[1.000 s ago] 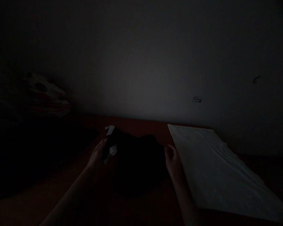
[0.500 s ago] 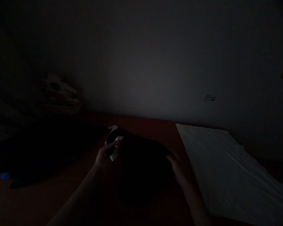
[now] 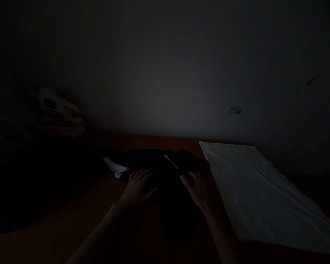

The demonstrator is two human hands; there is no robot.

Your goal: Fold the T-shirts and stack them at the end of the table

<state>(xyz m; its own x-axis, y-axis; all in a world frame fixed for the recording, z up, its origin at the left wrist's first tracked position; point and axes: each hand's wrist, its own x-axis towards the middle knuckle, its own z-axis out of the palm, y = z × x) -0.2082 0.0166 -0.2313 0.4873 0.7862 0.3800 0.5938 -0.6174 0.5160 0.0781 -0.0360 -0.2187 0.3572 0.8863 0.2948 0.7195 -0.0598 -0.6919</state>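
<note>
A black garment [image 3: 170, 205] lies bunched on the reddish-brown surface, its folds mostly lost in the dark. White tags [image 3: 116, 167] stick out at its left end, and a thin pale strip [image 3: 171, 161] shows near its middle. My left hand [image 3: 137, 187] rests on the garment's left part, fingers stretched and thumb apart. On the right part, my right hand [image 3: 198, 189] has its thumb and bent fingers at the cloth, closed on a fold of it. Its fingertips are dim.
Right of the garment lies a pale cloth [image 3: 244, 190], spread flat. A large dark heap [image 3: 49, 176] covers the left side. Behind it, a white and red stack of items [image 3: 57, 113] stands against the wall [image 3: 159, 73]. The wall bears a small label [image 3: 235, 110].
The garment has been turned and spread farther left, with its tags showing more. My left hand has let go of a white piece and now lies flat. My right hand has shifted slightly left.
</note>
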